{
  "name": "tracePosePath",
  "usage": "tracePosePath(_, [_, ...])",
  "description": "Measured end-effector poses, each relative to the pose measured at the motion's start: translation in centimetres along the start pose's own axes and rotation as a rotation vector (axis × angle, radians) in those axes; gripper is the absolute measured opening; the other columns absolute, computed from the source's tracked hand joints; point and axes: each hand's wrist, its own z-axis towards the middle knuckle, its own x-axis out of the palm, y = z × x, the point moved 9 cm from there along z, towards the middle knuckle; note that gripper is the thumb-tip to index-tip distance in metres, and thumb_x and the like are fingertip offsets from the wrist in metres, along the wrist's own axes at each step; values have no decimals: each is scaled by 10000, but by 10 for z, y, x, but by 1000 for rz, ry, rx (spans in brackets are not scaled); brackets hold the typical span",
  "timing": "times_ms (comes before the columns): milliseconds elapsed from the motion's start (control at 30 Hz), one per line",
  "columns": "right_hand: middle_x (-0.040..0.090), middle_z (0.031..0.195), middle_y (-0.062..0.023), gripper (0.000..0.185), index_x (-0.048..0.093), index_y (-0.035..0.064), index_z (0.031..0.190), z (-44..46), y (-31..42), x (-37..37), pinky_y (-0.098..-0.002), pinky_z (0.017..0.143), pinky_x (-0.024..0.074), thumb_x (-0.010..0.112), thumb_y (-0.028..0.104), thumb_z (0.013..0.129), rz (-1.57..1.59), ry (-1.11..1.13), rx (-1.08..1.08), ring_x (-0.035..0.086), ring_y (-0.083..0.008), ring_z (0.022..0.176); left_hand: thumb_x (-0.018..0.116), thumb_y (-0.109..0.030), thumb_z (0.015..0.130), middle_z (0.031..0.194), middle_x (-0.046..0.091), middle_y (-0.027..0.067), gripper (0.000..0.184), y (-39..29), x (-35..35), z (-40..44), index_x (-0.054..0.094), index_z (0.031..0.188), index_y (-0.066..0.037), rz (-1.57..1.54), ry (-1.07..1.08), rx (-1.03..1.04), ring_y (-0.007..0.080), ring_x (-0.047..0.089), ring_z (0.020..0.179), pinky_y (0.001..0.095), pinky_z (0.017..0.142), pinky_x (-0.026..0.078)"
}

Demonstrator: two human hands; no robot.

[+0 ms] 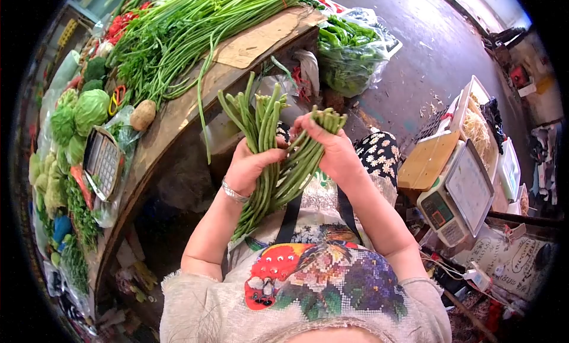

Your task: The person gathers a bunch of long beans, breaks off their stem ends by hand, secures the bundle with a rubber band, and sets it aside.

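Observation:
Two bunches of long green beans are held in front of my chest, above my lap. My left hand (253,165), with a bracelet at its wrist, is closed round the left bunch of long beans (265,121), whose ends fan out above the thumb. My right hand (332,144) grips the right bunch of long beans (300,165) close to its gathered upper ends. Lower down, the two bunches cross and hang together towards my lap. A printed bag (317,207) with dark straps lies beneath them, and its contents are hidden.
A curved wooden stall (151,159) on the left carries long leafy greens (172,41), cabbages (92,109), a potato (143,115) and a calculator (103,164). Green peppers in a plastic bag (352,47) stand beyond it. To the right are a weighing scale (468,189) and a cardboard piece (428,165).

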Motion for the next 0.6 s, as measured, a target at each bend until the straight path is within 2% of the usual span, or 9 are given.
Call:
tracePosePath(133, [616, 812, -34, 174, 589, 44, 999, -2, -1, 0, -311, 672, 503, 636, 183, 905, 161, 69, -28, 589, -145, 713, 669, 8, 761, 881, 648, 63, 183, -15, 1, -1, 609, 934, 2, 56, 39, 77, 167, 632, 800, 283, 761, 506])
tracePosePath(200, [609, 786, -36, 193, 577, 29, 1017, -2, -1, 1, -310, 660, 501, 652, 155, 891, 173, 99, -30, 582, -143, 684, 682, -2, 751, 844, 644, 61, 202, -6, -4, -4, 606, 939, 2, 177, 52, -61, 166, 630, 728, 291, 713, 513])
tracePosePath(233, [601, 764, -34, 234, 566, 13, 1044, -1, -1, 3, -301, 647, 495, 673, 116, 864, 105, 86, -27, 573, -140, 658, 691, -5, 741, 818, 641, 58, 221, -5, -3, -3, 605, 944, -1, 157, 56, -40, 164, 626, 682, 290, 664, 515])
tracePosePath(300, [606, 758, -40, 373, 548, -9, 1112, -1, 1, 8, -263, 613, 478, 723, 12, 784, 20, 54, -13, 565, -127, 630, 689, 1, 739, 817, 642, 58, 226, -2, -3, -2, 605, 949, -3, 169, 74, -48, 161, 626, 685, 285, 661, 515])
tracePosePath(400, [622, 785, -41, 428, 535, -7, 1155, 3, 0, 7, -242, 596, 469, 729, 4, 774, -19, 64, -66, 569, -114, 644, 686, 18, 736, 841, 642, 53, 259, 1, 2, -1, 602, 980, -5, 182, 116, -61, 150, 622, 693, 277, 660, 512])
tracePosePath(433, [630, 788, -31, 342, 586, 1, 1081, 5, 0, 7, -232, 581, 458, 735, 8, 773, -36, 65, -110, 565, -101, 641, 686, 29, 736, 866, 641, 48, 286, 2, 5, -2, 600, 1007, -5, 183, 136, -65, 143, 618, 699, 273, 662, 508])
tracePosePath(467, [630, 788, -31, 342, 586, 1, 1081, 6, -2, 6, -232, 581, 458, 735, 8, 773, -35, 63, -108, 565, -101, 641, 686, 40, 735, 890, 639, 43, 313, 3, 7, -2, 598, 1033, -5, 184, 155, -68, 136, 614, 704, 268, 664, 504])
tracePosePath(567, [609, 701, -4, 104, 656, 34, 842, 7, 0, 11, -238, 555, 432, 742, 46, 784, -194, 84, -125, 544, -91, 606, 670, 49, 740, 902, 638, 41, 331, 4, 10, -3, 595, 1058, -5, 162, 153, -55, 122, 604, 691, 260, 628, 501])
tracePosePath(600, [609, 701, -4, 104, 656, 34, 842, 7, 0, 10, -238, 555, 432, 742, 46, 784, -193, 83, -126, 544, -91, 606, 665, 51, 743, 903, 638, 42, 326, 3, 8, -4, 595, 1056, -6, 193, 131, -62, 118, 602, 688, 254, 614, 498])
